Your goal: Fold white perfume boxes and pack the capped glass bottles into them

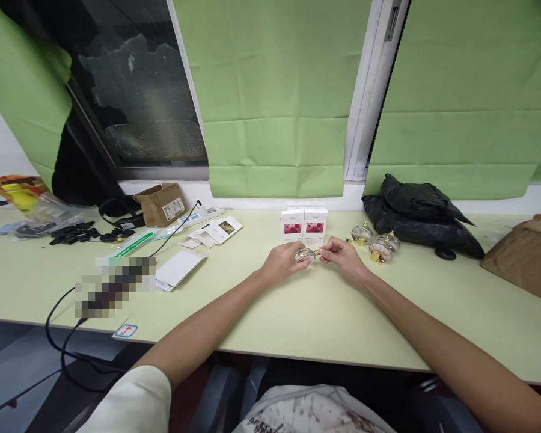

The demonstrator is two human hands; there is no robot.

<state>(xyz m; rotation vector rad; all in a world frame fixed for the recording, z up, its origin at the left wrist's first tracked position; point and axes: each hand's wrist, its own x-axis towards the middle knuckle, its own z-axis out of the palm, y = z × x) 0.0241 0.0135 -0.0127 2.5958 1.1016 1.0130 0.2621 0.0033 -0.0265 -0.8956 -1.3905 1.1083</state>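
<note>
My left hand [283, 263] is closed round a small, rounded clear-glass bottle [303, 255] lying sideways, with its gold-coloured neck toward the right. At that neck, the thumb and fingers of my right hand [342, 257] pinch the gold top. Whether the top is loose from the bottle is too small to tell. Just behind both hands stand white boxes [303, 227] with pink flower pictures, packed side by side in rows. To the right of my right hand lie similar glass bottles with gold parts [385, 246], and one more bottle [361, 233] beside them.
Flattened white cartons [180, 269] and a printed carton [225, 228] lie left. Beyond are a small brown box [160, 204], a power strip [202, 215] and black pieces [74, 233]. Black plastic bags [419, 219] and a large brown package [527, 255] are at right.
</note>
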